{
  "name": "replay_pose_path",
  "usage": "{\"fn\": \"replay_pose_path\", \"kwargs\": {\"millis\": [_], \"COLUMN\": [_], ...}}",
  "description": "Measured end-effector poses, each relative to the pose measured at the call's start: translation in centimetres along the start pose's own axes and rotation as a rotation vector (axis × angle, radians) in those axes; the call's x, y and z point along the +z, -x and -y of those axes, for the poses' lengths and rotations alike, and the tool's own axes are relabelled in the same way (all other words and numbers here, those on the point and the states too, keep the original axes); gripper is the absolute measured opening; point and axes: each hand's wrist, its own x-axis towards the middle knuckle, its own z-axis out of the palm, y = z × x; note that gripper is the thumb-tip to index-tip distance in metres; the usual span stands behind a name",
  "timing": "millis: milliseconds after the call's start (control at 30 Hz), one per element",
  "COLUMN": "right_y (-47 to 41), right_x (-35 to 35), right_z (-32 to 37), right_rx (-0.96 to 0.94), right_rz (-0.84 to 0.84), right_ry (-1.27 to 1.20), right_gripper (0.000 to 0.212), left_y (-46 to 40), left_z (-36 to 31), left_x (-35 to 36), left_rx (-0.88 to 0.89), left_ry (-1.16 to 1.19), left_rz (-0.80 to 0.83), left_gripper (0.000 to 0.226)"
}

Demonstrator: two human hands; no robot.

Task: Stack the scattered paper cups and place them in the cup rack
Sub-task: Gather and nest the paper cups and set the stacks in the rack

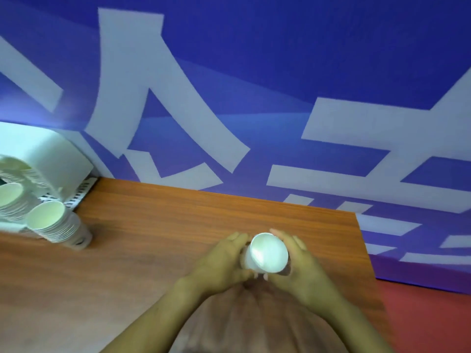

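Both hands cup one white paper cup [266, 253] over the brown wood-grain worktop [158, 225], at about 5 o'clock in the view — the left hand [224, 261] curled round its left side, the right hand [298, 263] round its right, mouth tipped toward the camera. At 9 o'clock a leaning stack of white paper cups [57, 222] stands on the worktop, just beside the white plastic cup rack [48, 159], which holds further stacked cups — blurred.

Wooden table [153, 238], blue lettered wall [254, 59]
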Motion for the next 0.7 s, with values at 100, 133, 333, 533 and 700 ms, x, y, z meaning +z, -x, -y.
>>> {"fn": "replay_pose_path", "kwargs": {"millis": [100, 133, 333, 533, 700], "right_y": [0.6, 0.7, 0.1, -0.8, -1.4], "right_x": [2.9, 4.2, 14.0, 21.8, 25.3], "right_z": [3.9, 5.3, 14.5, 21.6, 25.1], "right_rx": [-0.031, -0.031, -0.045, -0.031, -0.065], "right_rz": [0.019, 0.038, 0.053, 0.031, 0.047], "right_ry": [0.089, 0.116, 0.153, 0.154, 0.104], "right_gripper": [0.083, 0.084, 0.087, 0.083, 0.068], "left_y": [4.1, 5.6, 14.0, 20.3, 22.8], "left_z": [1.8, 2.6, 8.8, 14.8, 17.8], "left_x": [-3.2, -4.4, -12.6, -19.0, -21.7], "left_rx": [0.005, 0.004, 0.022, 0.013, -0.021], "left_ry": [0.089, 0.111, 0.176, 0.187, 0.164], "left_rz": [0.035, 0.038, -0.002, -0.043, -0.057], "left_gripper": [0.054, 0.053, 0.056, 0.05, 0.054]}}
